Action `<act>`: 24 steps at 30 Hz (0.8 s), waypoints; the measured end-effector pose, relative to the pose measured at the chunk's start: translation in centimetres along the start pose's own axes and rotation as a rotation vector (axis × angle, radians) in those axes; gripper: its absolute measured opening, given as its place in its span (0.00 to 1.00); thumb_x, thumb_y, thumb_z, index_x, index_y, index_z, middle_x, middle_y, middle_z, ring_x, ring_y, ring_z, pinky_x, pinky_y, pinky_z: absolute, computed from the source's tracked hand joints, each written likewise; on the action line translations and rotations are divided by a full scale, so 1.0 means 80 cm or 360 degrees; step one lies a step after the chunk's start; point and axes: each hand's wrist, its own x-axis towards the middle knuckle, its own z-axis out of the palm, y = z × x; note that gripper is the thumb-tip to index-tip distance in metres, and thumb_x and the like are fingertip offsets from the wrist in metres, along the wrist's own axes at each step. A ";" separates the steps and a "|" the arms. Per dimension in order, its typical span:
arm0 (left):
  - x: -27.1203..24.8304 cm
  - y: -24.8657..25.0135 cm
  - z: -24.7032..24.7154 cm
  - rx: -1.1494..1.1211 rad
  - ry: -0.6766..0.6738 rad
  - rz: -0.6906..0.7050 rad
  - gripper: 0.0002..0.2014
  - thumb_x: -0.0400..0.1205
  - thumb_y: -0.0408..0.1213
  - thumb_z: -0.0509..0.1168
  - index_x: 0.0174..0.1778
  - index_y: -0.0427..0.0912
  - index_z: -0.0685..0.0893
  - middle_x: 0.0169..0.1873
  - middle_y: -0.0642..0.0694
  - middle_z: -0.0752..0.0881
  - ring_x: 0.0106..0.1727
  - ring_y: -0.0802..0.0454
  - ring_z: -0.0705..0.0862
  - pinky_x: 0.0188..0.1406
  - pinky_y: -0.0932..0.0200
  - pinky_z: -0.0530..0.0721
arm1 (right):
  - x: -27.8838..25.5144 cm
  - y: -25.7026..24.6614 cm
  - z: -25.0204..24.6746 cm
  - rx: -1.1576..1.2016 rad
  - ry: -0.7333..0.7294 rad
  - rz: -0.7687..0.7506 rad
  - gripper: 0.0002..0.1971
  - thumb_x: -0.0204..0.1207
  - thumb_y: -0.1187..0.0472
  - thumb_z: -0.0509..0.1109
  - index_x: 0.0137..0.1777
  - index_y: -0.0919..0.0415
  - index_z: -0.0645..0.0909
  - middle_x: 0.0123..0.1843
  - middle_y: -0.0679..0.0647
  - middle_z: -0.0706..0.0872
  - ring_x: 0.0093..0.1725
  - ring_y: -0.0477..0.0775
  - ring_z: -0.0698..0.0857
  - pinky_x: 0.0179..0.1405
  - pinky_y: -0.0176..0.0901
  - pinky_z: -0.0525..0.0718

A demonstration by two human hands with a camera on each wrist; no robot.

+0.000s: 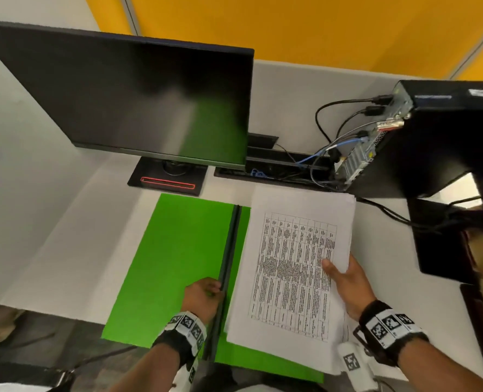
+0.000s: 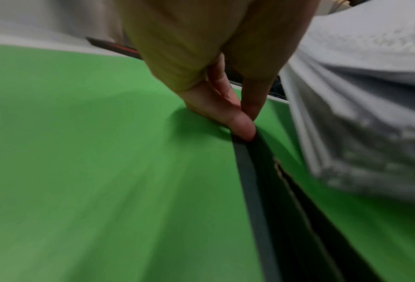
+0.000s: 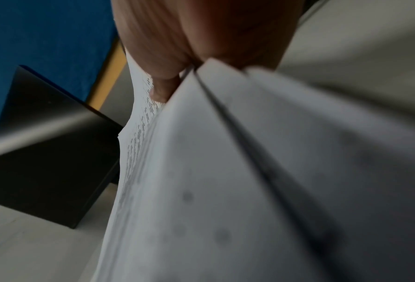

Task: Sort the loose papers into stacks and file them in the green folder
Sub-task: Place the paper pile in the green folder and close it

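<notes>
The green folder [image 1: 172, 261] lies open on the white desk, its dark spine strip [image 1: 229, 267] running down the middle. My left hand [image 1: 203, 295] rests on the left flap, thumb and fingers pinching the edge of the spine strip [image 2: 247, 171]. A stack of printed papers [image 1: 291, 267] with a table on the top sheet lies tilted over the folder's right flap [image 1: 251, 360]. My right hand [image 1: 344, 281] grips the stack's right edge, thumb on top, fingers beneath. In the right wrist view the papers [image 3: 225, 190] fan out below the thumb.
A black monitor [image 1: 138, 103] on its stand [image 1: 166, 179] sits behind the folder. A black computer case [image 1: 432, 137] with cables [image 1: 330, 131] stands at the right. A cable slot [image 1: 274, 168] opens in the desk behind the papers.
</notes>
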 end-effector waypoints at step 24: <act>0.049 0.018 -0.023 0.0372 0.0421 0.0088 0.12 0.77 0.34 0.68 0.55 0.40 0.88 0.56 0.38 0.87 0.57 0.39 0.84 0.56 0.56 0.79 | 0.077 0.062 -0.024 -0.1362 0.0406 0.0500 0.36 0.76 0.35 0.61 0.73 0.64 0.68 0.71 0.65 0.72 0.71 0.67 0.70 0.66 0.59 0.74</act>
